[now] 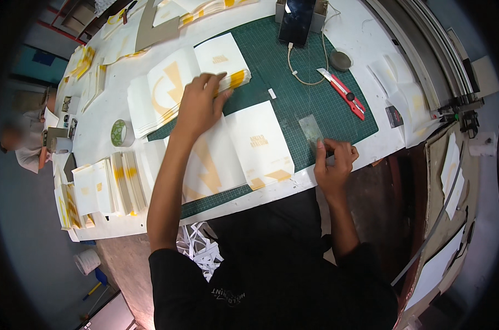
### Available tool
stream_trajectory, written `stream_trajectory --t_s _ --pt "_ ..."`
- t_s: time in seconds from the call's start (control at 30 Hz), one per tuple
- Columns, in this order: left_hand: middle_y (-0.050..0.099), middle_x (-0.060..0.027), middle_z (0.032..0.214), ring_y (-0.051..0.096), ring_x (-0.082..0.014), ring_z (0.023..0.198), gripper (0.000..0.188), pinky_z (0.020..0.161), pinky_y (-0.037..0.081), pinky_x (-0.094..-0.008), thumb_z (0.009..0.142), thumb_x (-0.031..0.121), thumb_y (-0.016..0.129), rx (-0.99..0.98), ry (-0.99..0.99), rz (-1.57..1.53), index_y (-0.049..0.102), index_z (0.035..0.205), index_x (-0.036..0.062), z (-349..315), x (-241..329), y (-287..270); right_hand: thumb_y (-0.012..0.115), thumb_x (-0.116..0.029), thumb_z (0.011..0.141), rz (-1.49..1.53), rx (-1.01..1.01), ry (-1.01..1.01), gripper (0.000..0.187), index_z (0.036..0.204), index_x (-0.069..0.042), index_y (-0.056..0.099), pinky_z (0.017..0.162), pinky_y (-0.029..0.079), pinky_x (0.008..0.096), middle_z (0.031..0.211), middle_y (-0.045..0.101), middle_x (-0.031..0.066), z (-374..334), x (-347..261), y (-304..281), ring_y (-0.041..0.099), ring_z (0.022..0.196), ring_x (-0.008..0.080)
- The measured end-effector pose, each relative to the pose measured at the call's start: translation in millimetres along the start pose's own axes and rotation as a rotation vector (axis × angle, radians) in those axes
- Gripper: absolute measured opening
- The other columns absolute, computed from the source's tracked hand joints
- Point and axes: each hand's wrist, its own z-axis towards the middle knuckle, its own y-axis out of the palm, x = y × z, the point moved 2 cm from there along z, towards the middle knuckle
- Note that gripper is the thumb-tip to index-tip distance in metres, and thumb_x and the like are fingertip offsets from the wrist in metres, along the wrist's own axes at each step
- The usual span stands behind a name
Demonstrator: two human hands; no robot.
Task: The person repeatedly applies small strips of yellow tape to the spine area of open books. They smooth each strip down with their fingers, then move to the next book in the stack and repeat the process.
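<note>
My left hand (203, 104) is at the near edge of a stack of white printed sheets (164, 91) with yellow-orange shapes. Its fingers curl over the edge and the thumb lies on the near side, closed on the sheets. In front of it a second stack of folded printed sheets (260, 140) lies on the green cutting mat (293, 60). My right hand (335, 162) pinches a small translucent rectangular plastic piece (310, 126) between thumb and fingers, over the mat's near right part. A red utility knife (346, 94) lies beyond that hand.
A phone (295, 22) with a white cable and a round grey object (340, 61) stand at the back. To the left are a round green-patterned container (122, 133) and upright sheet bundles (109, 184). A long metal machine (425, 52) borders the right. Another person (29, 137) is far left.
</note>
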Motion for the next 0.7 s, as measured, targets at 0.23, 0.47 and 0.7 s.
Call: stream_trajectory --t_s 0.23,0.47,0.7 --pt "0.062 -0.0189 0.143 0.056 -0.0370 0.137 0.045 0.117 0.041 -0.0529 0.093 0.025 0.078 -0.187 0.143 0.009 0.069 0.132 0.0059 -99.3 61.9 2.4 0.081 -0.025 0.091 -0.074 -0.239 -0.007 0.034 0.116 -0.004 0.072 0.095 0.033 0.0508 0.106 0.065 0.0090 -28.8 -56.1 7.3 0.058 0.105 0.0267" --pt "0.050 -0.0202 0.160 0.042 -0.0372 0.153 0.052 0.128 0.025 -0.0563 0.099 0.032 0.072 -0.237 0.071 -0.006 0.064 0.145 0.0093 -119.1 62.0 18.7 0.084 -0.024 0.089 -0.074 -0.237 0.030 0.037 0.117 -0.002 0.073 0.092 0.032 0.0524 0.105 0.063 0.0095 -36.3 -68.0 11.7 0.057 0.105 0.0261" --pt "0.049 -0.0185 0.161 0.040 -0.0367 0.155 0.053 0.129 0.022 -0.0564 0.099 0.031 0.071 -0.220 0.053 -0.039 0.063 0.147 0.0109 -123.1 58.1 23.5 0.085 -0.023 0.089 -0.061 -0.202 0.015 0.039 0.119 -0.002 0.073 0.093 0.033 0.0516 0.104 0.064 0.0093 -43.9 -67.2 14.6 0.057 0.105 0.0253"
